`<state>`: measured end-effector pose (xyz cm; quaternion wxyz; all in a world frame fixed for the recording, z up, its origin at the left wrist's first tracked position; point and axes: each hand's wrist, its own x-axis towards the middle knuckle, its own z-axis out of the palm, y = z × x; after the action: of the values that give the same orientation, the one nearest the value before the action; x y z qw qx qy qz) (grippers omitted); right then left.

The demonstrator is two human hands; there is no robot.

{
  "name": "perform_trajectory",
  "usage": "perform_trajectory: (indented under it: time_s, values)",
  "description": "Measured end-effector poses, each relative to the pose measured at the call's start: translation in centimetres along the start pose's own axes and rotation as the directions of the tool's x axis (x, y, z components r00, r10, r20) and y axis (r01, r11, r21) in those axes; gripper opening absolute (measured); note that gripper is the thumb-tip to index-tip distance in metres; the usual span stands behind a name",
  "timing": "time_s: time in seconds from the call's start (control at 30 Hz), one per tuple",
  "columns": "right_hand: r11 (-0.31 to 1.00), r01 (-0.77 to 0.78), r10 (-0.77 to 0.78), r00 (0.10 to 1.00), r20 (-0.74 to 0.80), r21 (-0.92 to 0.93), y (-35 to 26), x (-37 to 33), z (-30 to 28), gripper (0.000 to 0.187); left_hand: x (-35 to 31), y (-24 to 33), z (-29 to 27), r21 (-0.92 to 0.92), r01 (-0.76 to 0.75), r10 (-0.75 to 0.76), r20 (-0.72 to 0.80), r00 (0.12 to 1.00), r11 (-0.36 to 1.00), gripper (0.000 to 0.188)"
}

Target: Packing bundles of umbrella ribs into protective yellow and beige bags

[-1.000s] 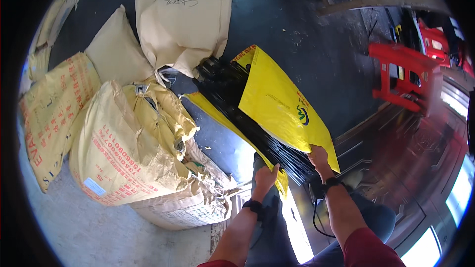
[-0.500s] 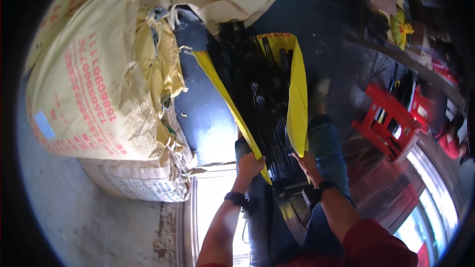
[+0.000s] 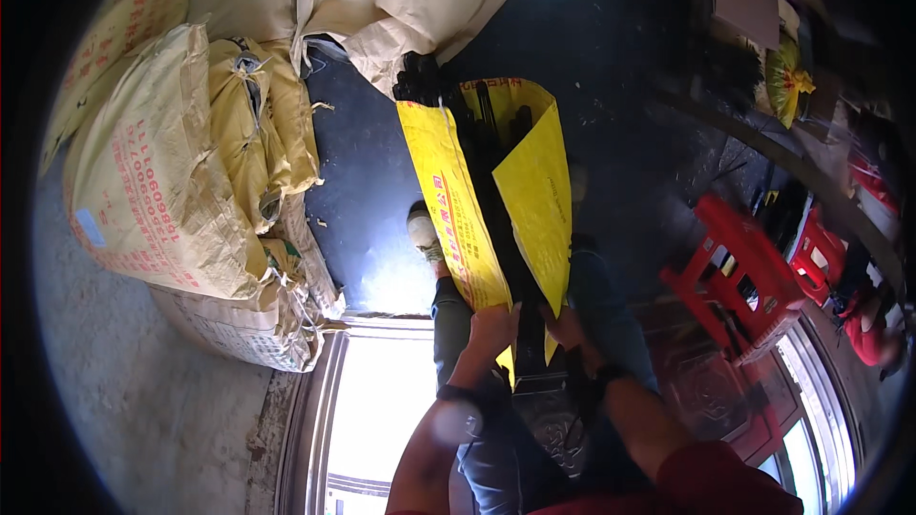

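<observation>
Below me a yellow printed sheet point(image 3: 448, 200) is folded up along both sides of a bundle of long black rods point(image 3: 503, 219). The rods' far ends stick out past the sheet. My left hand point(image 3: 493, 329) is closed on the near edge of the sheet's left side. The near corner of its right side is pinched in my right hand point(image 3: 565, 327). A dark strip of rods shows between the two flaps; the rest lie hidden under the yellow material.
Large tan sacks point(image 3: 157, 162) with red print stand at the left, and another pale sack point(image 3: 401, 0) lies beyond the bundle. Red plastic stools point(image 3: 739, 277) stand at the right. Bright door glass point(image 3: 382, 420) is at the lower left, beside my legs.
Both sides of the yellow sheet have come inward over the rods, narrowing the gap between them. My hands have moved closer together, still gripping it. The view has shifted slightly.
</observation>
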<state>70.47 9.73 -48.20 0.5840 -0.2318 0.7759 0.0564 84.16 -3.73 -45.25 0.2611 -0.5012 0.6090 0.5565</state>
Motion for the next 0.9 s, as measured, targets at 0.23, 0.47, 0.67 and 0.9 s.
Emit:
perform_trajectory:
  time_s: [0.23, 0.47, 0.67, 0.9]
  values:
    - [0.971, 0.066, -0.102, 0.983, -0.150, -0.232, -6.6, 0.0, -3.4, 0.053, 2.4, -1.4, 1.1, 0.002, -0.078, 0.078, -0.033, 0.996, 0.997, 0.051]
    - [0.870, 0.293, -0.460, 0.771, -0.441, -0.395, -16.0, 4.3, -11.5, 0.031, 2.6, 1.0, -1.3, -0.211, -0.018, -0.058, -0.348, 0.936, 0.977, 0.037]
    - [0.982, 0.181, -0.185, 0.887, -0.423, -0.049, -14.5, 3.0, -12.8, 0.046, 4.7, 1.2, -3.9, -0.280, -0.066, -0.057, -0.409, 0.911, 0.958, 0.028]
    - [0.832, 0.284, -0.284, 0.956, -0.074, 0.477, -14.3, 0.6, -10.2, 0.027, 7.0, 0.3, -1.2, -0.342, -0.520, 0.425, -0.317, 0.848, 0.783, 0.012]
